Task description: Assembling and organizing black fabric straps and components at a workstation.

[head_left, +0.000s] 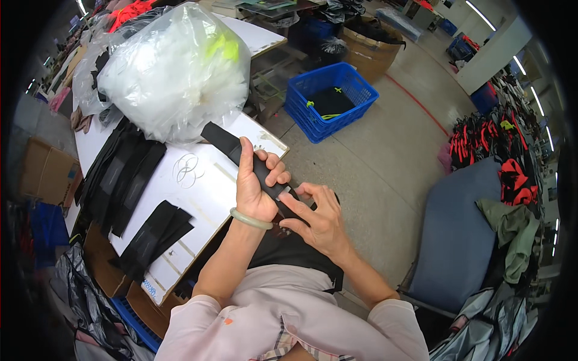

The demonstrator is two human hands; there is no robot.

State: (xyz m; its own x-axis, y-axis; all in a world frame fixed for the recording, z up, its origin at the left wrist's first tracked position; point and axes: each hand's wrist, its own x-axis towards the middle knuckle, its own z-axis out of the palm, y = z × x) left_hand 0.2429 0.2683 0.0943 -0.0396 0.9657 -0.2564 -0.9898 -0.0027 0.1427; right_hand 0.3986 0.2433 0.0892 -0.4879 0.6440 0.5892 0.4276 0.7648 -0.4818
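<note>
My left hand [256, 189] is wrapped round a black fabric strip [223, 141], its thumb lying along the side. The strip slants from the upper left down toward my right hand [325, 225]. That hand's fingers are bent round the strip's near end, and its index finger presses beside a small pale patch [285, 192] on the cloth. Whether the patch is a label or a loose piece, I cannot tell. On the white table [208, 198] to the left lie a small fanned stack of black strips [156, 234] and a larger stack [123, 174] beyond it.
A big clear bag of white stuff [180, 72] sits on the table's far part. Thin looped strings [188, 170] lie near it. On the floor stand a blue crate [330, 123] and a large carton [370, 45]. A grey-blue padded form [454, 234] and garments [481, 141] line the right.
</note>
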